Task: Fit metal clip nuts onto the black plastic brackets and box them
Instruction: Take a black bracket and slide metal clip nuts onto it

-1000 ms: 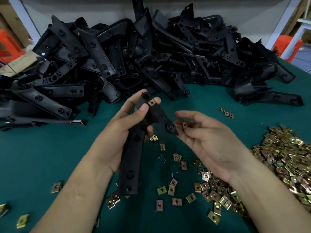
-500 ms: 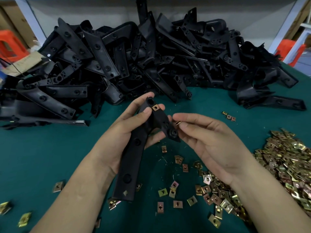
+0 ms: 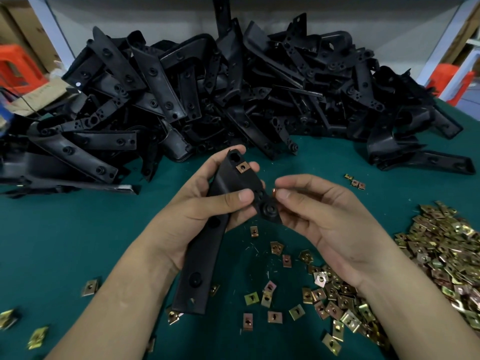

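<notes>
Left hand (image 3: 189,211) grips a long black bracket (image 3: 194,268) around its upper part, thumb across the front face, fingers curled behind; the bracket is held off the green worktop (image 3: 65,242), tilted, wide top end up near the fingertips, narrow end pointing down toward the person. One clip nut (image 3: 243,167) is already seated on the bracket's top edge, next to a hole. Right hand (image 3: 332,222) pinches a second clip nut (image 3: 274,191) between thumb and forefinger, right at the bracket's side lobe, touching or nearly touching the edge; can't tell if it is seated. The two hands are close together at centre frame, the right fingertips just beside the left thumb. Behind them a big pile of black brackets (image 3: 207,94) runs across the back of the worktop, jumbled, many overlapping. Heap of brass-coloured clip nuts (image 3: 446,255) at the right edge, spilling toward the right forearm. Loose clip nuts (image 3: 275,248) lie scattered under and in front of the hands, a few more at bottom left. A small cluster of three nuts (image 3: 355,181) sits apart, near the pile's right end. Orange stool (image 3: 15,71) and cardboard (image 3: 39,97) beyond the worktop at far left, another orange stool (image 3: 452,81) at far right. No box visible.
</notes>
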A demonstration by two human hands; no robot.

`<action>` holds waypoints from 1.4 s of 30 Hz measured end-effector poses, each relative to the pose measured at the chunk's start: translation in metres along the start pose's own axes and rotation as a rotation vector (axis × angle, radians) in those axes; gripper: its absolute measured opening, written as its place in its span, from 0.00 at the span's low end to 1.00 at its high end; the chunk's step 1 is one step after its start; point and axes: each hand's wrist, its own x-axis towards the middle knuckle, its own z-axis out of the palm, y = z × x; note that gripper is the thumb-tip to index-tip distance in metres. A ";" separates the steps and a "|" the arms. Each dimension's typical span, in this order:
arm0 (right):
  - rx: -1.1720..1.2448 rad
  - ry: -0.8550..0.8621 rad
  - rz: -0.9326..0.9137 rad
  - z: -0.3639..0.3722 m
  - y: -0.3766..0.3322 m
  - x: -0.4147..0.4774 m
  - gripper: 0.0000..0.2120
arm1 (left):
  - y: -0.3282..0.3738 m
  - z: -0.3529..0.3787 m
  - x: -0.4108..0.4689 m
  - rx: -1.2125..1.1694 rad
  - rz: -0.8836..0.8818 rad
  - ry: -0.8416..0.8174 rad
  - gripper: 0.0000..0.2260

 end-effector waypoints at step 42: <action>-0.083 -0.081 0.023 -0.002 -0.006 -0.004 0.20 | -0.003 0.005 0.001 0.388 -0.005 -0.035 0.31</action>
